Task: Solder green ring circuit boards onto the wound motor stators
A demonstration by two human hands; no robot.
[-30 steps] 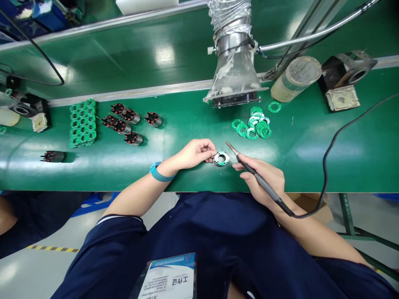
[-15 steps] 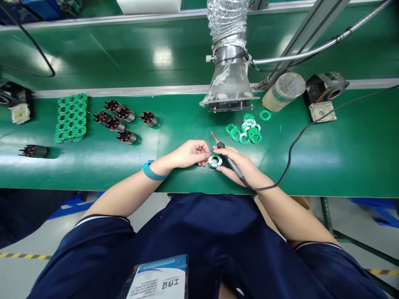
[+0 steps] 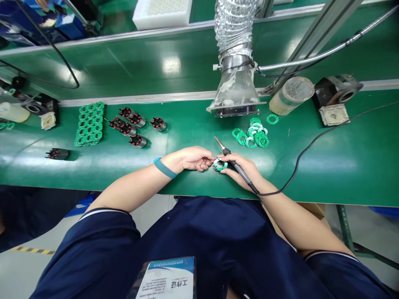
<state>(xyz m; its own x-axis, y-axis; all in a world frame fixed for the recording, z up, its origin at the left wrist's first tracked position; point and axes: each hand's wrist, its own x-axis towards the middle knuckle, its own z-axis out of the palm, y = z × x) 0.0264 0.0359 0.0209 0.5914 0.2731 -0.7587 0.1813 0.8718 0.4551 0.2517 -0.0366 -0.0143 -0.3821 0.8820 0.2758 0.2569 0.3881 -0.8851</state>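
We see the green workbench (image 3: 183, 124) spanning the middle of the frame, with the fume nozzle (image 3: 235, 89) hanging at upper centre, its mouth above the bench. Next in size come the hands, at centre: the right hand (image 3: 248, 168) is closed around the handle of the soldering iron (image 3: 241, 173), while its thumb and forefinger reach around the right side of a ring-topped part; the left hand (image 3: 198, 158) has its fingers drawn together at that part's left edge, though we cannot tell whether they pinch it. The iron's tip points toward upper left, apart from the ring. Smaller groups lie left of centre, namely the stack of ring boards (image 3: 90, 124) and the wound cylinders (image 3: 127, 128), and right of centre, the loose rings (image 3: 262, 140). Smallest, the ring-topped part (image 3: 220, 168) rests low at centre, between both hands, its green-and-white face turned up. We judge the step in hand to be steadying or turning this part; the next move, in our reading, calls for a settled ring and a hot tip clear of the fingers.
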